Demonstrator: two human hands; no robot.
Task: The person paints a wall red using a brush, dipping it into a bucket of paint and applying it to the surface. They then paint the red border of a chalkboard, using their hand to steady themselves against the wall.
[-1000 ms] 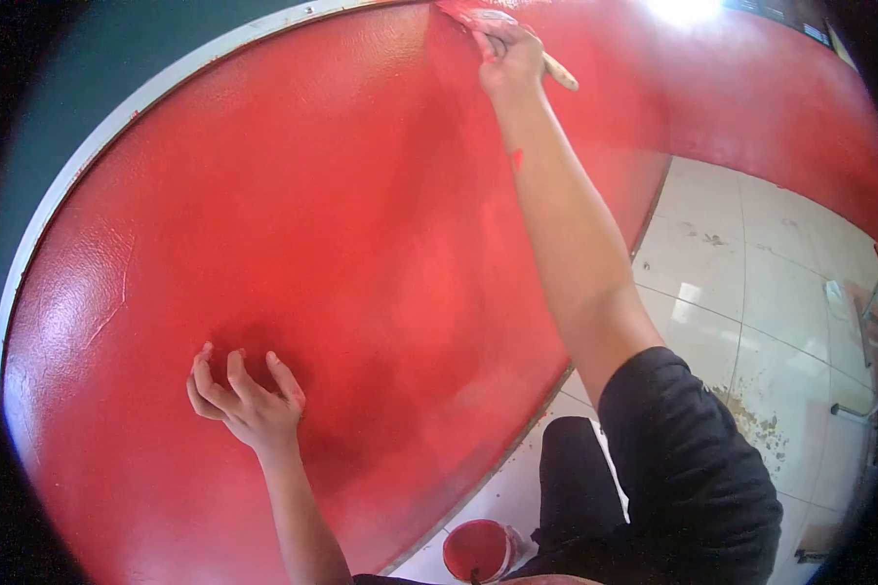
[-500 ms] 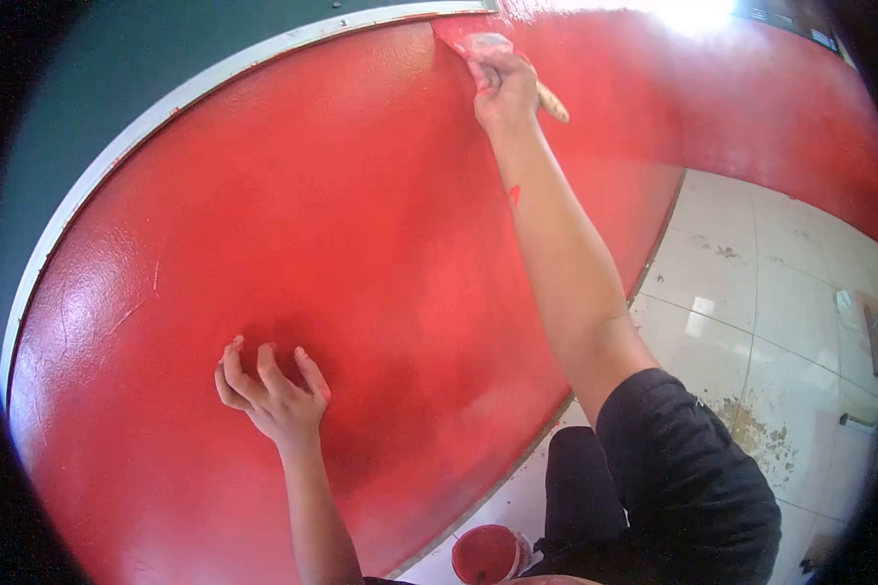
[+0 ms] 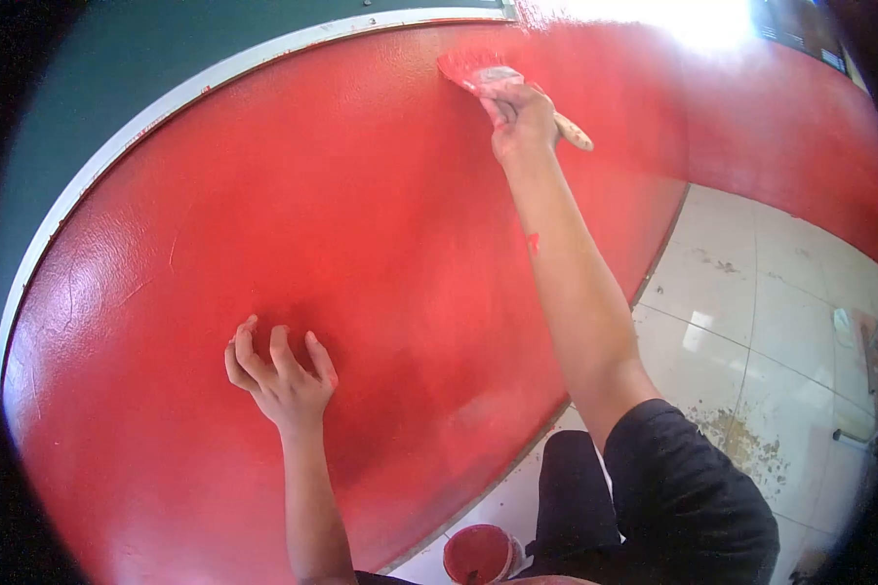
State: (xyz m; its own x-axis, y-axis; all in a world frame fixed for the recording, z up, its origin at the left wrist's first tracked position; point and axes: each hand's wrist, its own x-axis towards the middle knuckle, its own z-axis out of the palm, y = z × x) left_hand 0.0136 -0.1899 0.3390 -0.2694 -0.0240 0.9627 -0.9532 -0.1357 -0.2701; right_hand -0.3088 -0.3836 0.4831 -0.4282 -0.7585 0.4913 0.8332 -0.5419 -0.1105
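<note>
My right hand (image 3: 527, 119) grips a paintbrush (image 3: 578, 134) with a pale wooden handle. Its red-coated bristles meet the red wall (image 3: 361, 214) a little below the white trim (image 3: 215, 76). A smear of red paint marks my right forearm. Lower down, my left hand (image 3: 288, 380) is held up in front of the wall, its fingers apart and curled, with nothing in them. Beside my knee on the floor, a bucket (image 3: 478, 554) holds red paint.
Above the trim is a dark green board (image 3: 117, 78). Pale floor tiles (image 3: 702, 263) with stains run along the wall's base on the right. Another red wall (image 3: 790, 136) meets this one at the upper right, under a bright light.
My right hand has drawn the paintbrush slightly down and to the right, away from the trim. My left hand keeps its curled, spread pose, and the whole view has shifted slightly.
</note>
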